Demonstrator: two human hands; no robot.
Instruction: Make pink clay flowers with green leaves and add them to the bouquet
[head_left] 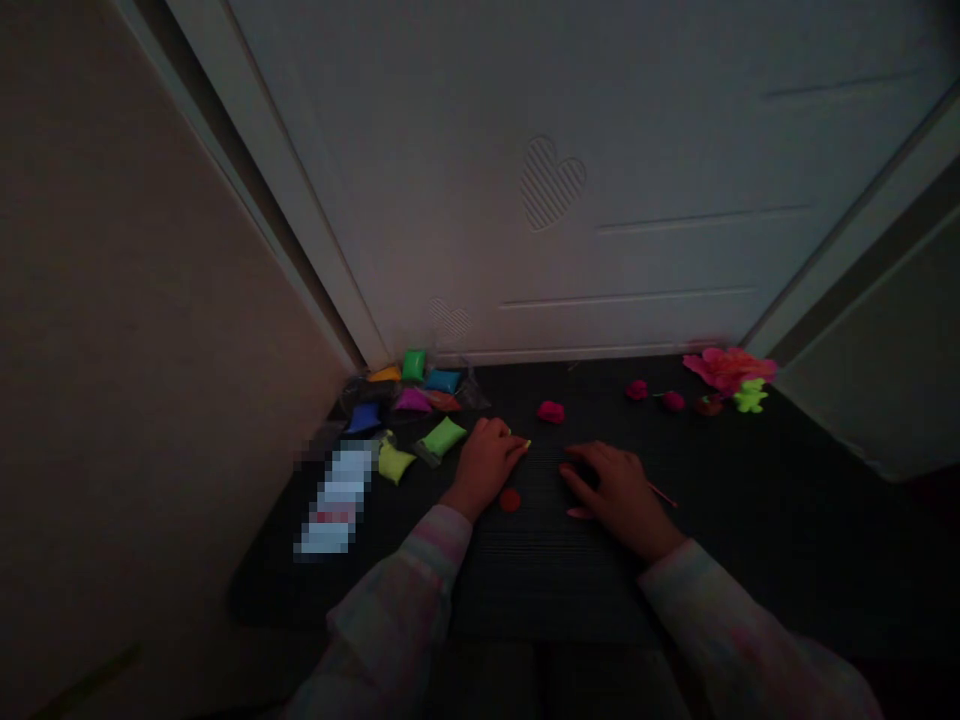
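Observation:
My left hand (pixel 486 465) is closed in a pinch just left of the table's middle. Small yellow-green bits of modelling clay (pixel 528 443) show at its fingertips. Close beside its wrist lies a flat orange-red disc (pixel 510 499). My right hand (pixel 619 495) rests low over the table, thumb and forefinger apart with a gap between them. A thin pink tool (pixel 664 494) passes beneath this hand, its flat end showing near the thumb; whether the hand touches it I cannot tell. Beyond both hands sits a dark pink lump of clay (pixel 551 411).
Several coloured clay packets (pixel 442 438) crowd the dark table's (pixel 555 590) left back. A blurred white sheet (pixel 337 500) lies at left. At the right back are pink lumps (pixel 673 401), a brown piece (pixel 708 405), a yellow-green bear (pixel 750 396) and crinkled pink material (pixel 727 368). A white panel (pixel 637 270) stands behind.

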